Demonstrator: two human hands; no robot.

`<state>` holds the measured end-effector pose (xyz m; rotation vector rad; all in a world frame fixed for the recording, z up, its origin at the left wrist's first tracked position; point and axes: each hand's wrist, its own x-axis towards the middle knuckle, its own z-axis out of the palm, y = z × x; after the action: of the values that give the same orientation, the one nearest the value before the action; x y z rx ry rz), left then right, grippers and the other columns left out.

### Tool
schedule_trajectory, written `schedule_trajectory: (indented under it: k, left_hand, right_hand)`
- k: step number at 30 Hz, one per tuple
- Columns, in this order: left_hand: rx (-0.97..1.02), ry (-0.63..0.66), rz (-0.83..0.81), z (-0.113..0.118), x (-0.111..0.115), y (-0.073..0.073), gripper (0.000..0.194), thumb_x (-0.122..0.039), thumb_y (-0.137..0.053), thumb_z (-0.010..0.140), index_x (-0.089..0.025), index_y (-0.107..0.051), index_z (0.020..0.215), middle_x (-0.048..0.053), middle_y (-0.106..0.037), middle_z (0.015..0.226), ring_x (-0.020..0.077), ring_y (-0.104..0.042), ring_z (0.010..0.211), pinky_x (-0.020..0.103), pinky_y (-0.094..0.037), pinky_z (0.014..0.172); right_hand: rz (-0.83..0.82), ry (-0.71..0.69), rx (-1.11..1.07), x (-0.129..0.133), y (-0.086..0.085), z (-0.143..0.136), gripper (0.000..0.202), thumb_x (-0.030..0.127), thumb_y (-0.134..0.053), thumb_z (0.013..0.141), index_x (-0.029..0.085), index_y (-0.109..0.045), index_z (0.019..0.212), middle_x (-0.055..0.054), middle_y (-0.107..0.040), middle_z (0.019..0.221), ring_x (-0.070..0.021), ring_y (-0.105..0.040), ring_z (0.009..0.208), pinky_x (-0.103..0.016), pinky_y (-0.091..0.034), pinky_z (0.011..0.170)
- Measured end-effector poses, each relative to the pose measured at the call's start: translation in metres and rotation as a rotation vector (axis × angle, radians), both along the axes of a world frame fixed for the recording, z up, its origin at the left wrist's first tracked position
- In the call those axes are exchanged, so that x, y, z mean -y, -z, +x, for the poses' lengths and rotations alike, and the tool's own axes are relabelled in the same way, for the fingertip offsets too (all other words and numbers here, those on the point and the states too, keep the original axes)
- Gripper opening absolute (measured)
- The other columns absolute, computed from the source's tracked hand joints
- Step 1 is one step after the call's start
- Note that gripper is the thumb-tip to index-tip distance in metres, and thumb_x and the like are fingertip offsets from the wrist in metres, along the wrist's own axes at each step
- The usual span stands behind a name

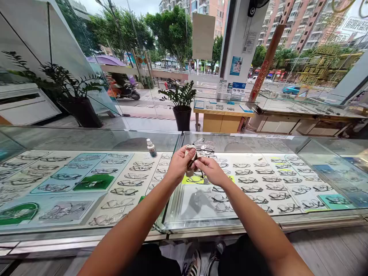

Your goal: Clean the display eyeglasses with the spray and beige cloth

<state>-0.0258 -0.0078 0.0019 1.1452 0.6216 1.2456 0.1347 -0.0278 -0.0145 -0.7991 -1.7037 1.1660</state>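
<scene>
My left hand [180, 163] is closed on a crumpled pale cloth [189, 147], pressed around a pair of dark-framed eyeglasses [202, 174]. Opposite it, my right hand [210, 168] pinches the eyeglasses with its fingertips. Most of the frame is hidden by the cloth and fingers; a thin dark part shows below them. Both hands are close together above the glass display counter [172, 226]. To the left of my hands, a small white bottle [151, 148] with a blue label stands upright on the counter's glass top.
Under the glass lie rows of eyeglasses [245, 180] on white boards, some on green or blue trays [93, 182]. Beyond the counter are a potted plant [182, 115], a wooden side table [221, 122] and large windows facing a street. My shoes [195, 262] are at the counter's base.
</scene>
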Motion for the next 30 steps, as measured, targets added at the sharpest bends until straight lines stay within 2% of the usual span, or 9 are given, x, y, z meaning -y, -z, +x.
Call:
schedule_trajectory:
  k: [5, 10, 12, 15, 18, 21, 25, 27, 30]
  left_hand:
    - [-0.004, 0.035, 0.031, -0.011, -0.008, -0.003, 0.050, -0.061, -0.086, 0.081, -0.016, -0.066, 0.087, 0.001, -0.067, 0.068, 0.0115, -0.060, 0.055, 0.023, -0.051, 0.056]
    - [-0.052, 0.101, 0.045, -0.017, -0.008, -0.006, 0.050, -0.045, -0.096, 0.073, -0.016, -0.071, 0.106, 0.003, -0.074, 0.082, 0.0144, -0.068, 0.070, 0.025, -0.057, 0.068]
    - [-0.051, 0.068, 0.054, -0.013, -0.006, -0.004, 0.049, -0.041, -0.098, 0.072, -0.017, -0.069, 0.104, 0.000, -0.072, 0.076, 0.0128, -0.066, 0.064, 0.023, -0.055, 0.064]
    - [-0.051, 0.003, 0.070, -0.007, -0.005, -0.001, 0.044, -0.048, -0.093, 0.077, -0.018, -0.064, 0.088, -0.004, -0.064, 0.062, 0.0094, -0.056, 0.051, 0.020, -0.046, 0.052]
    - [-0.044, -0.061, 0.089, -0.009, -0.008, 0.000, 0.047, -0.057, -0.088, 0.080, -0.017, -0.065, 0.084, -0.002, -0.065, 0.066, 0.0092, -0.055, 0.053, 0.020, -0.046, 0.052]
    - [-0.071, 0.025, 0.090, -0.018, -0.011, -0.004, 0.048, -0.060, -0.084, 0.084, -0.015, -0.069, 0.087, 0.002, -0.069, 0.072, 0.0125, -0.062, 0.060, 0.023, -0.052, 0.059]
    - [-0.098, 0.166, 0.072, -0.025, -0.009, -0.008, 0.045, -0.046, -0.093, 0.078, -0.015, -0.071, 0.103, 0.004, -0.074, 0.082, 0.0147, -0.068, 0.070, 0.024, -0.055, 0.067]
    - [-0.079, 0.155, 0.066, -0.020, -0.006, -0.007, 0.046, -0.040, -0.096, 0.075, -0.017, -0.069, 0.104, 0.001, -0.073, 0.079, 0.0132, -0.067, 0.067, 0.022, -0.054, 0.065]
    - [-0.051, 0.041, 0.080, -0.011, -0.004, -0.002, 0.044, -0.046, -0.094, 0.076, -0.017, -0.064, 0.088, -0.003, -0.065, 0.067, 0.0093, -0.058, 0.056, 0.019, -0.048, 0.056]
  right_hand:
    - [0.051, 0.044, -0.035, -0.002, -0.004, 0.005, 0.050, 0.066, -0.063, 0.098, 0.019, -0.078, 0.088, -0.006, -0.072, 0.093, -0.0215, -0.062, 0.092, -0.035, -0.046, 0.089]
    - [0.003, 0.056, -0.075, -0.005, -0.006, 0.010, 0.049, 0.066, -0.066, 0.096, 0.019, -0.078, 0.085, -0.004, -0.069, 0.087, -0.0195, -0.057, 0.084, -0.033, -0.046, 0.083]
    - [0.007, 0.038, -0.067, -0.005, -0.006, 0.008, 0.050, 0.066, -0.066, 0.095, 0.019, -0.077, 0.083, -0.004, -0.067, 0.086, -0.0194, -0.057, 0.083, -0.033, -0.046, 0.082]
    - [0.053, -0.002, -0.036, -0.002, -0.008, 0.005, 0.049, 0.065, -0.064, 0.097, 0.019, -0.076, 0.083, -0.004, -0.066, 0.088, -0.0204, -0.058, 0.088, -0.034, -0.046, 0.086]
    - [0.075, -0.043, -0.030, -0.001, -0.010, 0.006, 0.046, 0.061, -0.063, 0.100, 0.020, -0.076, 0.084, -0.005, -0.067, 0.093, -0.0215, -0.061, 0.092, -0.035, -0.047, 0.090]
    - [0.071, 0.007, -0.042, -0.003, -0.012, 0.013, 0.042, 0.058, -0.067, 0.098, 0.020, -0.078, 0.082, -0.004, -0.068, 0.088, -0.0213, -0.061, 0.089, -0.035, -0.046, 0.087]
    - [0.028, 0.046, -0.097, -0.005, -0.011, 0.018, 0.040, 0.057, -0.071, 0.095, 0.020, -0.079, 0.081, -0.003, -0.069, 0.083, -0.0198, -0.058, 0.082, -0.034, -0.046, 0.083]
    - [0.031, 0.042, -0.099, -0.004, -0.009, 0.014, 0.042, 0.058, -0.071, 0.094, 0.020, -0.079, 0.080, -0.003, -0.068, 0.082, -0.0194, -0.058, 0.082, -0.033, -0.045, 0.082]
    - [0.034, 0.005, -0.077, -0.002, -0.005, 0.007, 0.044, 0.061, -0.070, 0.094, 0.019, -0.078, 0.081, -0.003, -0.066, 0.084, -0.0188, -0.058, 0.081, -0.033, -0.046, 0.080]
